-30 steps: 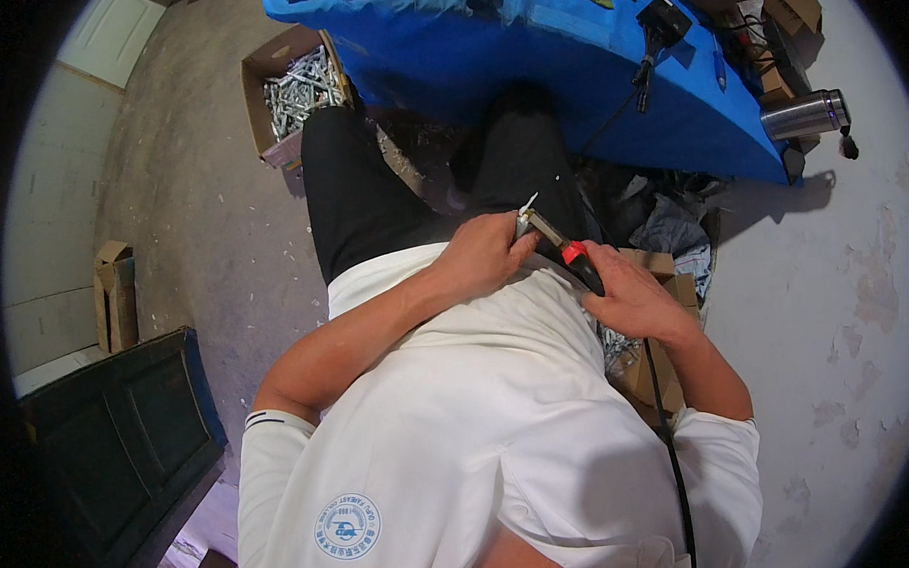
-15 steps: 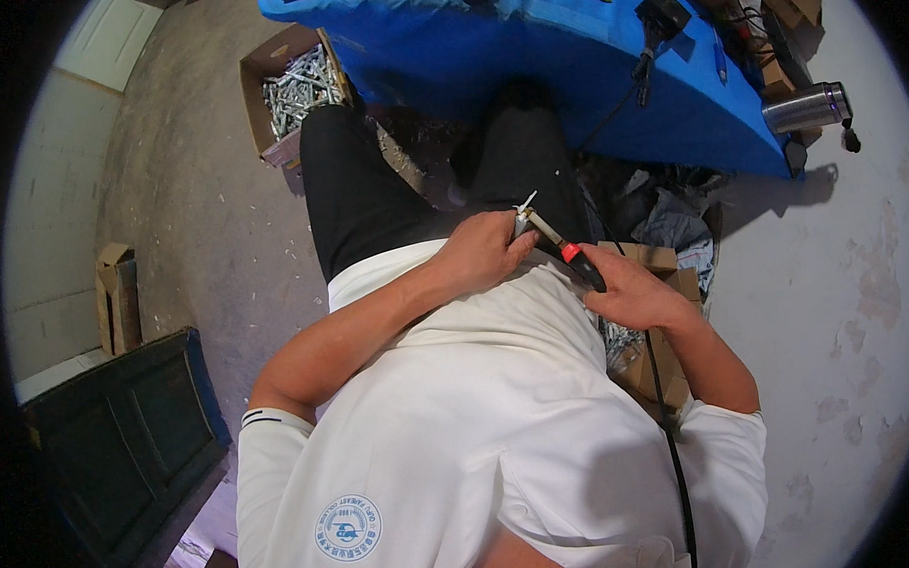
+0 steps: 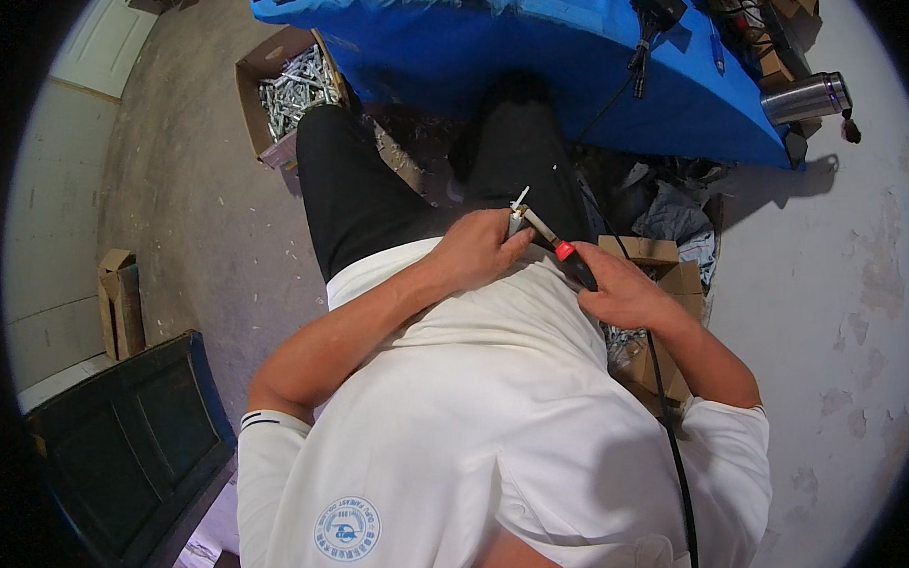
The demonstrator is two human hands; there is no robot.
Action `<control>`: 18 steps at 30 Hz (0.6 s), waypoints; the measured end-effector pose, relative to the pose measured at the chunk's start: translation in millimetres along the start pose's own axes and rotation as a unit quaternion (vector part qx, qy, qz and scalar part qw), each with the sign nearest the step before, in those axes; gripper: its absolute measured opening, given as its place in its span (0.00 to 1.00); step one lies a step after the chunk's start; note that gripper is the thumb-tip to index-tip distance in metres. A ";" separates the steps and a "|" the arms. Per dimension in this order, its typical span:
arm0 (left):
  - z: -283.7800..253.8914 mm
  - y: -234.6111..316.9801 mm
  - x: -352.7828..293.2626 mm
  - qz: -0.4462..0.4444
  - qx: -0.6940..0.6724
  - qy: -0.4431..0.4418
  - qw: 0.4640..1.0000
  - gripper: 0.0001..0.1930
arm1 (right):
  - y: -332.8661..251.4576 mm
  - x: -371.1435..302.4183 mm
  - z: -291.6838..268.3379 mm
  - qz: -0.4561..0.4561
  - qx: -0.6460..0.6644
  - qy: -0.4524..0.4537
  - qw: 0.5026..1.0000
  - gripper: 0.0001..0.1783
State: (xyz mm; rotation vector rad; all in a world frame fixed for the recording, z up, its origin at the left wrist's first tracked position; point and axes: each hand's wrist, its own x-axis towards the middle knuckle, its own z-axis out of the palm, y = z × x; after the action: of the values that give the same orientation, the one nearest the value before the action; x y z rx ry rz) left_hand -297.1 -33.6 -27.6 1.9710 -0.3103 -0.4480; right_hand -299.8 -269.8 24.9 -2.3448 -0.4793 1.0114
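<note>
My left hand point(image 3: 481, 248) is closed around a small silvery metal piece point(image 3: 515, 222), with a thin white tip sticking up from it. My right hand point(image 3: 623, 290) grips a soldering iron point(image 3: 575, 265) with a black handle, a red collar and a pale shaft. The shaft slants up to the left, and its end meets the metal piece or lies right beside it. Both hands are at my waist, over my lap. The palm sides and the lower part of the metal piece are hidden by my fingers.
A blue-covered table point(image 3: 567, 70) stands in front, with a steel flask point(image 3: 806, 99) at its right end. A carton of metal parts point(image 3: 293, 94) sits by my left knee. More cardboard boxes point(image 3: 642, 249) are at my right. A black cable point(image 3: 670, 427) runs past my right wrist.
Both hands keep their holds. The soldering iron and my right hand have shifted slightly to the left, and the white tip on the metal piece now points more upright.
</note>
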 end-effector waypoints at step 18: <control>3.6 2.1 -0.1 0.014 -0.018 0.008 1.000 0.14 | 11.5 -0.1 -7.2 -0.061 0.057 -0.011 0.996 0.34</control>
State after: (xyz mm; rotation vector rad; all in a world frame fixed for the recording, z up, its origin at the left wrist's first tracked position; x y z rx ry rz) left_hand -298.8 -37.4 -27.1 1.9320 -0.3175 -0.4177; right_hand -293.2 -281.4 22.1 -2.1787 -0.5522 0.9807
